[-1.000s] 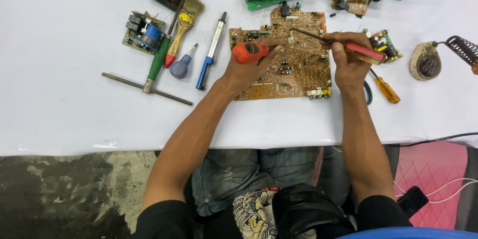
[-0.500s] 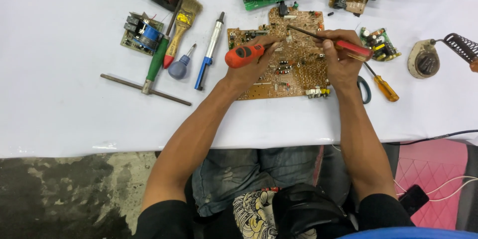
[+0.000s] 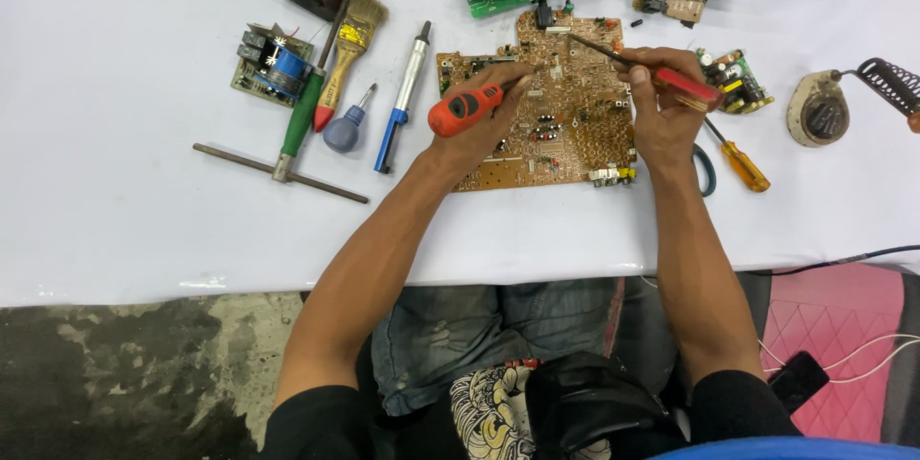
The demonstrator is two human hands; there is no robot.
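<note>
The left hand (image 3: 479,125) is wrapped around an orange-handled tool (image 3: 465,107); the right hand (image 3: 661,101) pinches a red-handled probe (image 3: 652,72) (tips meeting between the grips). Both work the brown circuit board (image 3: 565,134) lying beneath them; next likely calls for steady tip placement.

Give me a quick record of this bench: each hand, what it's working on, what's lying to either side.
left hand: grips orange-handled tool, tip on board
right hand: holds red-handled tool, thin tip angled up-left over board
work piece: tan circuit board, flat on white table
left of board: paintbrush, green-handled T-bar tool, blue bulb
right of board: orange screwdriver, soldering iron stand
</note>
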